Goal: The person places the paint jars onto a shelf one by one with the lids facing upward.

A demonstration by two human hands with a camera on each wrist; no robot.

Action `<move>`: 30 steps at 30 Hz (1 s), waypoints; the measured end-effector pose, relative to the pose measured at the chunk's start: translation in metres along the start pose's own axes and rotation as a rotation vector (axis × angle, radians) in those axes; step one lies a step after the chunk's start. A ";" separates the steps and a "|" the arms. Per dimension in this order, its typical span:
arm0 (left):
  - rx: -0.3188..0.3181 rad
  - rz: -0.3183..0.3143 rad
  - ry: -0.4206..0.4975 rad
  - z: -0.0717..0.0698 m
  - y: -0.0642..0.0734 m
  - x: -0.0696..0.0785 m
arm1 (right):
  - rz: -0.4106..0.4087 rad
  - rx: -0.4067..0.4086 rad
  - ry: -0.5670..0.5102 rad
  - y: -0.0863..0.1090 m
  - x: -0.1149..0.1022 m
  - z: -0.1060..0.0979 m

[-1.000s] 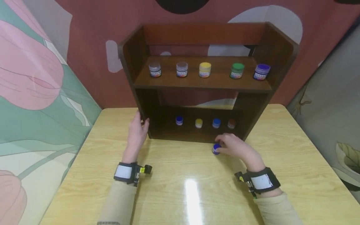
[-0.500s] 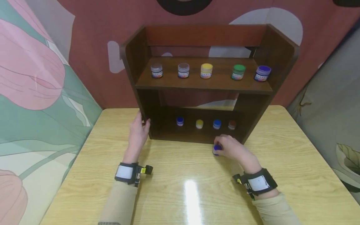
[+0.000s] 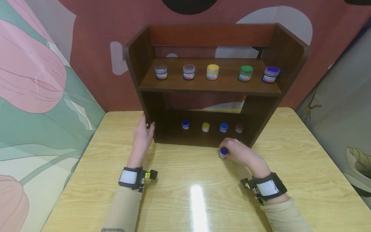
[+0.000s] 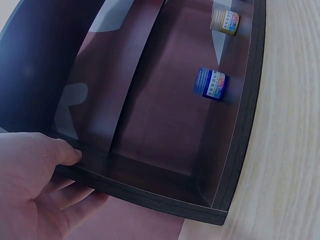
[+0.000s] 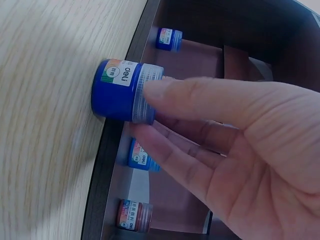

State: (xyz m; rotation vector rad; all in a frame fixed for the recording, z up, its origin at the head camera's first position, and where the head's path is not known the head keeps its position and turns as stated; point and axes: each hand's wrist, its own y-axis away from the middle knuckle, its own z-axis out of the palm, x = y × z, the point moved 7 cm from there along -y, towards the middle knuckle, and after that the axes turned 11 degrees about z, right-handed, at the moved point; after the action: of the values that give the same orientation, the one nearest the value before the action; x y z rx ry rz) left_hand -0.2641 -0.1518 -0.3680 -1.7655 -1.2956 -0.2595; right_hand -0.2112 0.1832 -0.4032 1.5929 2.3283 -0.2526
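Note:
My right hand (image 3: 237, 151) pinches a dark blue paint jar (image 3: 223, 153) by its clear ribbed lid, just in front of the shelf's lower front edge. In the right wrist view the thumb and fingertips sit on the lid of this paint jar (image 5: 117, 90), its label facing up. My left hand (image 3: 142, 133) holds the left side panel of the dark brown two-tier shelf (image 3: 208, 91). The left wrist view has the thumb inside the panel and the fingers behind it. On the lower tier stand a dark blue jar (image 3: 185, 125), a yellow jar (image 3: 205, 127), a blue jar (image 3: 223, 128) and a brown-red jar (image 3: 239, 128).
Several larger paint jars line the upper tier, from a grey-lidded jar (image 3: 161, 72) past a yellow jar (image 3: 213, 72) and a green jar (image 3: 245, 73) to a purple-blue jar (image 3: 271, 74). The shelf stands on a light wooden table (image 3: 174, 187) against a patterned cloth backdrop (image 3: 92, 64).
My right fingers have shifted on the small blue jar, so more of its lid and label shows in the head view. The left hand keeps its place on the shelf side.

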 end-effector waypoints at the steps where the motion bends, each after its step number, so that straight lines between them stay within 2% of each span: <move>1: -0.001 0.001 -0.002 0.000 0.000 0.000 | 0.005 -0.004 0.000 0.000 0.000 0.000; 7: -0.001 0.000 0.001 -0.001 0.001 0.000 | 0.070 -0.028 -0.001 0.000 0.002 0.001; 14: 0.002 0.020 -0.014 -0.001 0.000 0.002 | 0.170 -0.001 -0.034 -0.003 0.008 0.000; 26: 0.013 0.029 -0.011 -0.001 0.000 0.002 | 0.045 0.086 -0.035 -0.004 0.003 -0.002; 30: 0.013 0.031 -0.012 -0.001 0.000 0.002 | 0.033 0.120 -0.051 -0.005 0.004 -0.004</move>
State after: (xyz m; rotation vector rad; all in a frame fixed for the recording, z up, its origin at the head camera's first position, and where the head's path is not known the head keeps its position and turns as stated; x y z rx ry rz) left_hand -0.2632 -0.1515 -0.3663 -1.7775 -1.2748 -0.2226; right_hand -0.2177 0.1863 -0.4009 1.6590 2.2845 -0.4282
